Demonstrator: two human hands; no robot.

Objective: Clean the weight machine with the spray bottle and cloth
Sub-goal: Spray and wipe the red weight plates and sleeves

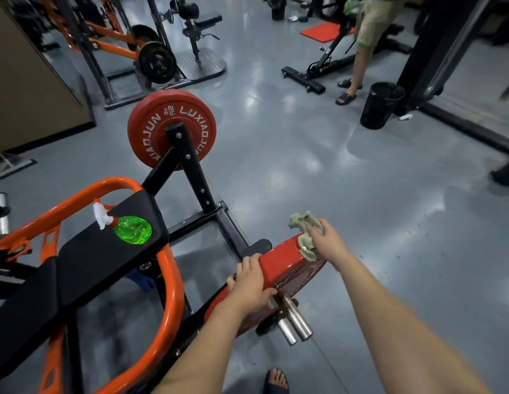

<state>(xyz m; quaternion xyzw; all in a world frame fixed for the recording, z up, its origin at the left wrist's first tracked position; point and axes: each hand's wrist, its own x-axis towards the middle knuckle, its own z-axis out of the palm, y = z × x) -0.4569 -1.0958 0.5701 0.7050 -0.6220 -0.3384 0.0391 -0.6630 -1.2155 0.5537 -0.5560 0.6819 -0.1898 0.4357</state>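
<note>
Stage: mid-wipe; most of weight machine (173, 282) likely left.
Right hand (328, 241): clutches cloth (304, 233) on red plate (281, 263).
Left hand (252, 282): grips plate edge.
Spray bottle (129, 228): rests on pad (105, 257).

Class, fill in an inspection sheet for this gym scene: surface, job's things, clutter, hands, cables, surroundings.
Surface: grey floor, glossy, with light reflections.
Job's things: green spray bottle rests on the machine's black pad; cloth on the near red plate.
Clutter: black mesh bin and red mat on the floor, further off.
Hands: left hand grips the near red plate's rim; right hand holds the cloth against its far edge.
Cables: nothing seen.
Surroundings: far red plate on the machine's black arm; another person stands by a bench.
</note>
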